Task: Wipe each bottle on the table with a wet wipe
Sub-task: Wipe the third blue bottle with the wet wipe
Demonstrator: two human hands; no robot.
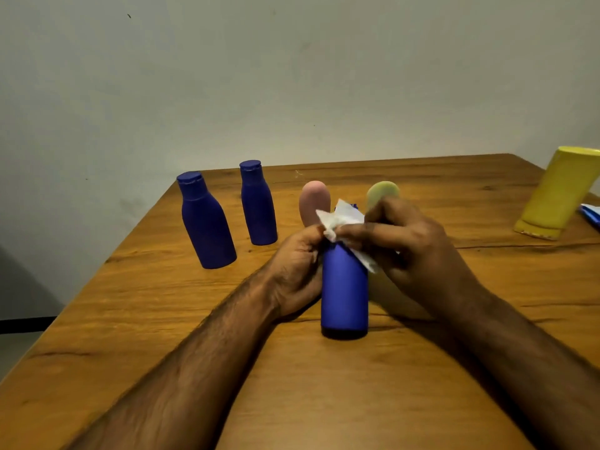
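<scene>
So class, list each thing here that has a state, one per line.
Held blue bottle: upright, top being wiped.
Wet wipe: crumpled, pinched by both hands.
Two blue bottles: upright, capped.
Yellow bottle: standing inverted.
Left hand: gripping bottle.
Right hand: pinching wipe.

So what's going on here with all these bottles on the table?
A person is cleaning a blue bottle standing on the wooden table. The left hand grips its upper part while the right hand pinches a white wet wipe at its top. Two more blue bottles stand behind on the left, a yellow bottle far right.
</scene>
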